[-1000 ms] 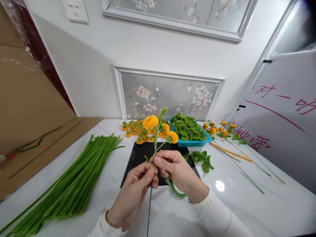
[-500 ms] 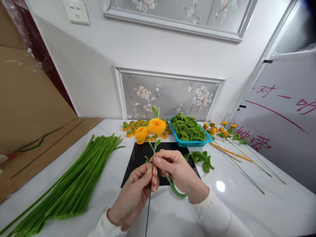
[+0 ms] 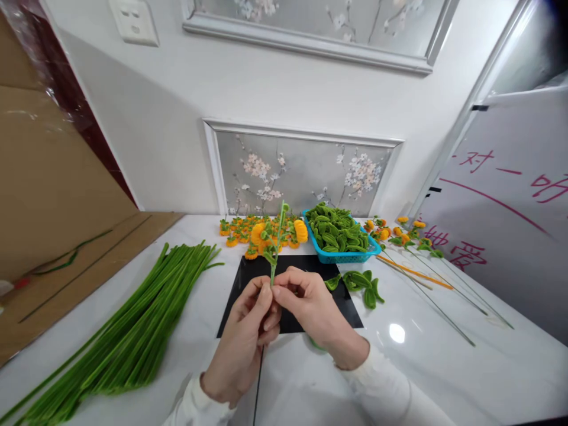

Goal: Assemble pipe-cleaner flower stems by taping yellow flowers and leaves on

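Two hands meet over the near middle of the bench (image 3: 444,367). The left hand (image 3: 242,349) and the right hand (image 3: 313,313) each pinch the green stem of a flower sprig (image 3: 271,260) between thumb and fingertips, their tips touching at one spot. The sprig stands upright above them with orange blooms and small leaves, and its thin dark wire (image 3: 257,384) hangs down past the left wrist toward the near edge. The work in hand looks like wrapping or twisting at the pinch. It would go best with the grip kept tight and low on the stem, the wire held straight, and the blooms left clear of the fingers. Under the hands lies a black mat (image 3: 239,296). A thick bundle of green pipe cleaners (image 3: 133,331) runs along the left side, and a few loose leaves (image 3: 361,283) lie just off the mat's right corner. Beyond the mat, toward the far edge, a blue basket (image 3: 346,258) is heaped above its rim with folded green leaves (image 3: 337,231). Small orange flowers (image 3: 237,231) lie loose on the bench left of it, in no container. More stemmed flowers (image 3: 412,236) fan out toward the far right corner.
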